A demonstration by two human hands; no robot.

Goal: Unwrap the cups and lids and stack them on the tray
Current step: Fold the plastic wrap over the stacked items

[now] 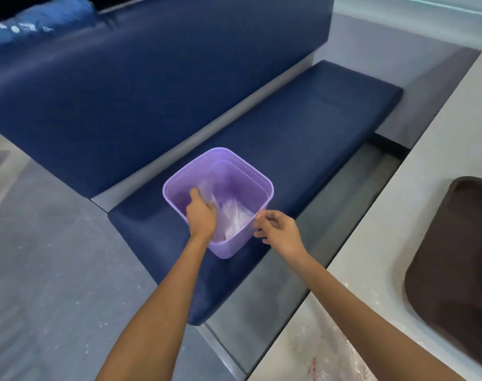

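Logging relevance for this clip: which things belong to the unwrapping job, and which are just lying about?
Job: tray; wrapper, held by the left hand inside the bin; right hand at the bin's rim.
Lying about: bench; blue bag.

**Views:** one, wide-angle, worn on the person's head.

**Position:** above the end of a navy bench seat (303, 138), with a pale counter (440, 149) close on the right.

**Direction:** forward and steeply down, along both outstretched forearms.

**Centre of frame, near:** a purple bin (229, 247) on the seat. The left hand (201, 215) is inside it, gripping a clear wrapper (234, 218). The right hand (278, 229) is at the bin's near corner.

**Right edge:** a brown tray (454, 270) on the counter, cut by the frame.

**Left:** grey floor (41, 257).

**Top, farthest:** the bench backrest (151, 92), with a blue bag (36, 26) in the corner.

**Lens:** straight edges bow towards the borders.
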